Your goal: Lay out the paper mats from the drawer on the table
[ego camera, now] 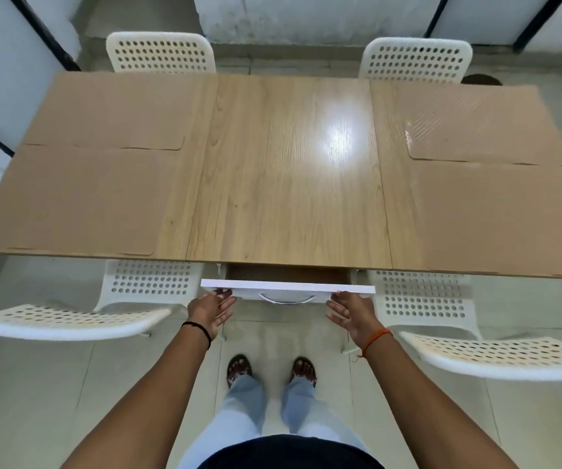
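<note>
head view: four thin, light, floppy mats [83, 194] lie on the table [286, 184]; we rest both open, empty hands, left [210, 308] and right [352, 311], against the drawer front [286, 286].

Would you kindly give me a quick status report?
Left hand and right hand open at drawer front. Four paper mats laid on table. Nothing obstructing.
</note>
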